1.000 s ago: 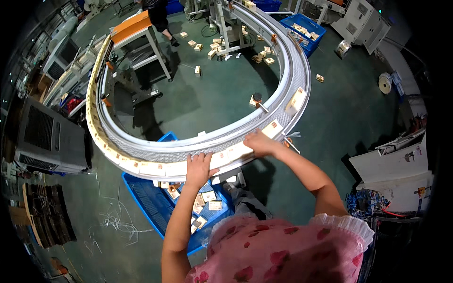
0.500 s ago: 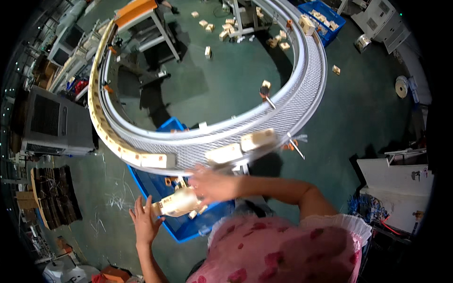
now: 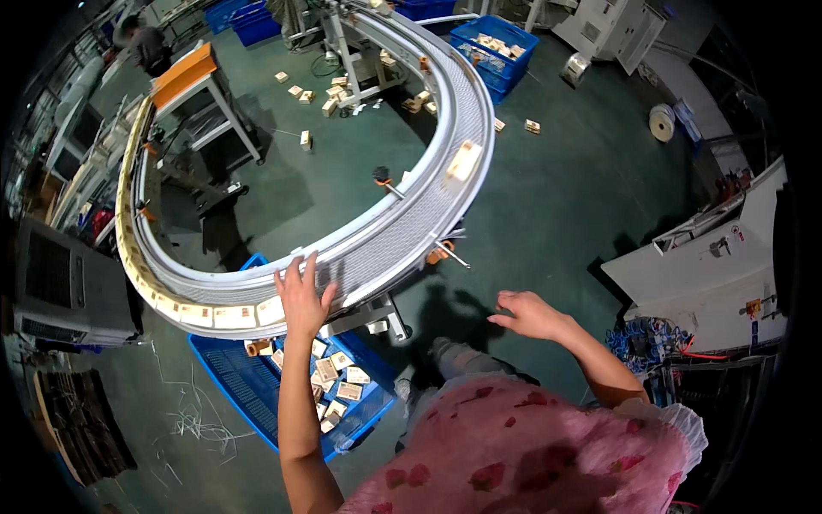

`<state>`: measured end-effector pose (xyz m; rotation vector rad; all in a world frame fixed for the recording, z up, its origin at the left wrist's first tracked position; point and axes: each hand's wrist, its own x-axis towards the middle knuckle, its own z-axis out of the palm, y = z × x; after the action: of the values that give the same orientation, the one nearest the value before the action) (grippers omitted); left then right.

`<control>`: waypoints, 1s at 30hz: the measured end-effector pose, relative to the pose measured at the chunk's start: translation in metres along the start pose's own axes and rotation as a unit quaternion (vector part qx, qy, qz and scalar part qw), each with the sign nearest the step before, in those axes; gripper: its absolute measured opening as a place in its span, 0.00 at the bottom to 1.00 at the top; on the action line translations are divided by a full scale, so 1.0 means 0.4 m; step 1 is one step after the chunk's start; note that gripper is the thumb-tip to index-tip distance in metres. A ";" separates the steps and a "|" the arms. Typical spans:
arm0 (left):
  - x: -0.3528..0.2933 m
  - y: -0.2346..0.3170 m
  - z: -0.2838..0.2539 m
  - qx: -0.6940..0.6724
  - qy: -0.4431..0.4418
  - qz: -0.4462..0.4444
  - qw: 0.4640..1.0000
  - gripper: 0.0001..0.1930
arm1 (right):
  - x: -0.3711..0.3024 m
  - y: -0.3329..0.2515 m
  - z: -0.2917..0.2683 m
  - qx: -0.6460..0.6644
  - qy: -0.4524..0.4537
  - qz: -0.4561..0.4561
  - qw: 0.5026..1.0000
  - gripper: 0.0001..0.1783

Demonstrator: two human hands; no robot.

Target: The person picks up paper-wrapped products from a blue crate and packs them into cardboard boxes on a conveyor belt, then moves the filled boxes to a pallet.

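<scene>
My left hand [image 3: 304, 300] reaches over the curved conveyor belt [image 3: 364, 253], its fingers spread. Beside its wrist lies the end of a row of cream-coloured packs [image 3: 235, 317] along the belt's outer side; whether the hand touches the last one I cannot tell. My right hand [image 3: 533, 315] hangs in the air above the floor, loosely curled, thumb and fingers apart, nothing in it. Another cream pack [image 3: 465, 160] sits alone, slightly blurred, farther up the belt. Under the belt, partly hidden by my left forearm, stands a blue crate [image 3: 235, 377] with several small cream packs [image 3: 349, 391] in it.
A metal rod with an orange clamp [image 3: 441, 250] juts from the conveyor's outer edge. Blue crates [image 3: 492, 56] stand at the back, and loose packs [image 3: 330, 105] lie on the floor. White cabinet panels [image 3: 702, 257] are at right. A person [image 3: 147, 47] is far left.
The pack between my hands is gone from them. My left hand has moved up to the belt, my right hand out to the right. The two packs on the near belt no longer lie there.
</scene>
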<state>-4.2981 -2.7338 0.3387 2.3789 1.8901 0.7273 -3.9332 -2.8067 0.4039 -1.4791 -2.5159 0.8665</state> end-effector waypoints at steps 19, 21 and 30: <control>0.365 0.508 0.346 -0.126 0.027 -0.277 0.952 0.13 | -0.083 0.876 -0.378 0.092 0.091 0.192 0.973 0.13; 0.481 0.571 0.394 -0.147 0.006 -0.244 0.959 0.15 | 0.069 0.959 -0.460 0.034 0.081 0.093 0.992 0.12; 1.226 0.658 0.706 -0.080 0.124 -0.191 0.970 0.32 | 0.482 1.248 -0.820 -0.039 0.012 -0.002 0.999 0.11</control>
<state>-3.8753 -2.2746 0.3333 1.8215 2.1909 1.1271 -3.5315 -2.3250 0.3817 -1.4965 -2.5615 0.7530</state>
